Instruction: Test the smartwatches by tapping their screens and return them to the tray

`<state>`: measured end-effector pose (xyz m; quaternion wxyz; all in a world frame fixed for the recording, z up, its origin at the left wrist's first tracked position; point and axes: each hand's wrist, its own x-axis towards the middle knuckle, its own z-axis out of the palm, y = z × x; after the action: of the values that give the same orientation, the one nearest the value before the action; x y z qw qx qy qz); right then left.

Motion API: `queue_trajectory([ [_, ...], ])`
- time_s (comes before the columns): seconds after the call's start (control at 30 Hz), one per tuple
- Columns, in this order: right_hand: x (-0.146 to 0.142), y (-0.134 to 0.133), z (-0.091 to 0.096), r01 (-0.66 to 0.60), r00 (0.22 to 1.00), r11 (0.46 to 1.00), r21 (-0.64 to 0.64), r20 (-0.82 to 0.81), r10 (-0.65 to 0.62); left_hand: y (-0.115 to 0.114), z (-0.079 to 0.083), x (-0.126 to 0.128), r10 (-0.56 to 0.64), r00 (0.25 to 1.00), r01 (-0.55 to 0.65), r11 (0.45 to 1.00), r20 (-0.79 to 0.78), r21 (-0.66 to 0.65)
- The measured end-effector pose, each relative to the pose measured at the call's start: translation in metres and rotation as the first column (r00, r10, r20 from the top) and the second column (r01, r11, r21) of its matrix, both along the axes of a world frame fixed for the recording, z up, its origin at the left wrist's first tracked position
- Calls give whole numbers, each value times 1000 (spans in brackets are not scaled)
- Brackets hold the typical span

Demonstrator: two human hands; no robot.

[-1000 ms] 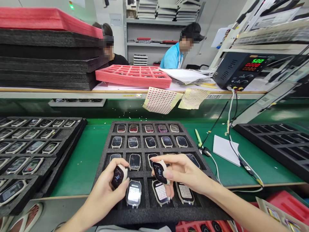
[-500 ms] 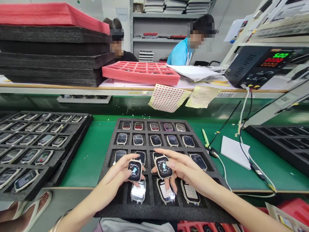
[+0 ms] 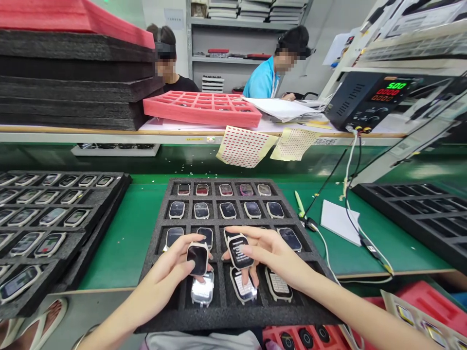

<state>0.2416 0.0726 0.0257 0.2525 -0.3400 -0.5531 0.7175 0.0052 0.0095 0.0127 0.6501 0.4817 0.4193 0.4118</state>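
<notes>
My left hand [image 3: 175, 260] grips a smartwatch body without a strap [image 3: 197, 258]; its screen is dark and my thumb rests on the edge. In my right hand [image 3: 262, 253] is a second smartwatch body [image 3: 240, 252], its screen lit with lines of white text and my thumb on the glass. Both are held above a black foam tray [image 3: 175, 313] whose compartments hold several more watch bodies. Under my hands, the front row has a watch with a bright, reflective face [image 3: 203, 288] and one with a white grid pattern [image 3: 279, 284].
Another foam tray of watches [image 3: 78, 243] lies on the left, a dark tray [image 3: 408, 204] on the right. White paper [image 3: 341, 221], a green pen [image 3: 299, 203] and cables lie right of my tray. A power supply [image 3: 368, 102] stands on the shelf. Two people sit beyond.
The left watch's screen has gone from a lit dial to dark. The right one has switched from a dial to text lines. The view has shifted slightly right; both hands keep their grip.
</notes>
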Motion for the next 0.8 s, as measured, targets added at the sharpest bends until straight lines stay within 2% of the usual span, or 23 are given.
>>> queue_trajectory([
  [0.3, 0, -4, -3, 4, 999, 998, 62, 37, -6, -1, -3, 0, 11, 1000, -12, 1000, -10, -7],
  [0.5, 10, -12, 2, -146, 989, 985, 91, 10, 146, -1, -7, 2, 18, 999, -18, 1000, -29, -2],
  [0.57, 24, -17, 7, -187, 981, 976, 108, 79, 179, -1, -12, 4, 67, 997, -67, 998, -31, -17],
  [0.6, 33, -19, 10, -193, 975, 968, 161, 144, 170, -1, -15, 5, 101, 994, -102, 994, -32, -31],
  [0.63, 44, -22, 14, -198, 963, 945, 260, 229, 139, -1, -19, 5, 133, 991, -135, 990, -31, -50],
  [0.67, 56, -25, 17, -214, 942, 898, 385, 325, 85, 0, -22, 6, 157, 987, -159, 985, -24, -71],
  [0.73, 82, -32, 24, -282, 866, 751, 597, 495, -68, 1, -29, 6, 185, 983, -185, 976, -11, -116],
  [0.77, 95, -35, 26, -321, 818, 689, 649, 557, -144, 1, -32, 5, 191, 981, -192, 972, -16, -137],
  [0.8, 106, -39, 27, -350, 773, 656, 669, 601, -202, 2, -35, 4, 194, 980, -197, 968, -30, -154],
])
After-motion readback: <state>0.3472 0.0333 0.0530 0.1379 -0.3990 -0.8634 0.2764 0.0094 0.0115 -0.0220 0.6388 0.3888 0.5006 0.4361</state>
